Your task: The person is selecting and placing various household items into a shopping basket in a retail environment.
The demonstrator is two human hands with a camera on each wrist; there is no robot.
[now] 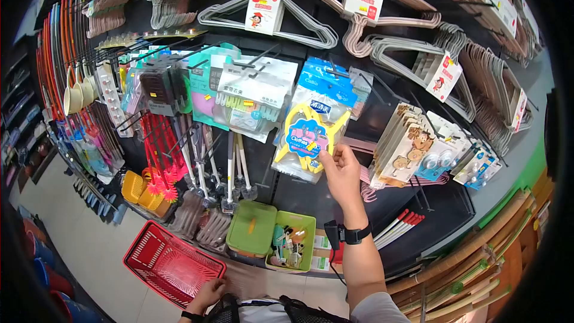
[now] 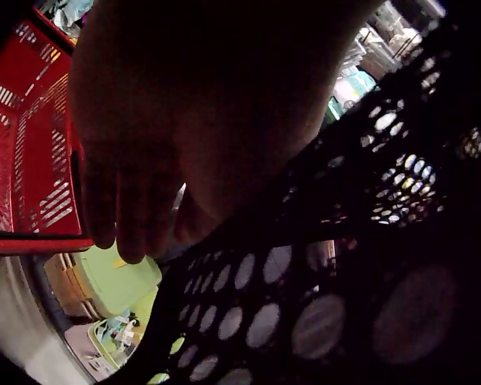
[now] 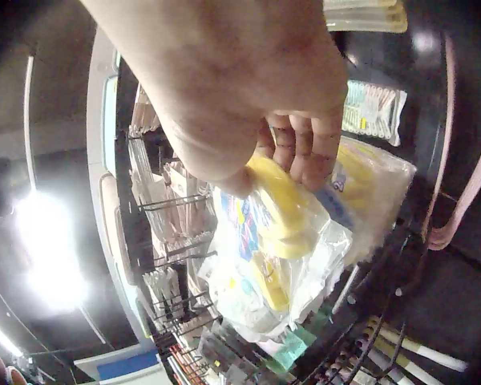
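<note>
My right hand (image 1: 345,173) pinches the lower right edge of a clear pack of yellow clothes pegs (image 1: 330,137), thumb on the front. The pack has a blue printed label and hangs at the rack under a blue header. In the right wrist view, fingers curl at the yellow pegs (image 3: 276,204), and a similar pack (image 3: 377,192) sits close behind. Low down, my left hand (image 1: 209,296) is beside the rim of a red shopping basket (image 1: 143,236). The left wrist view has its fingers (image 2: 132,216) hanging fairly straight, in shadow, overlapping the basket's edge.
Hangers (image 1: 299,21) fill the rack above. White peg packs (image 1: 254,93) hang to the left, animal-print cards (image 1: 400,143) to the right. Below stand green boxes (image 1: 251,227), one full of small items. Bamboo poles (image 1: 460,275) lean at the lower right. Black mesh (image 2: 305,297) crosses the left wrist view.
</note>
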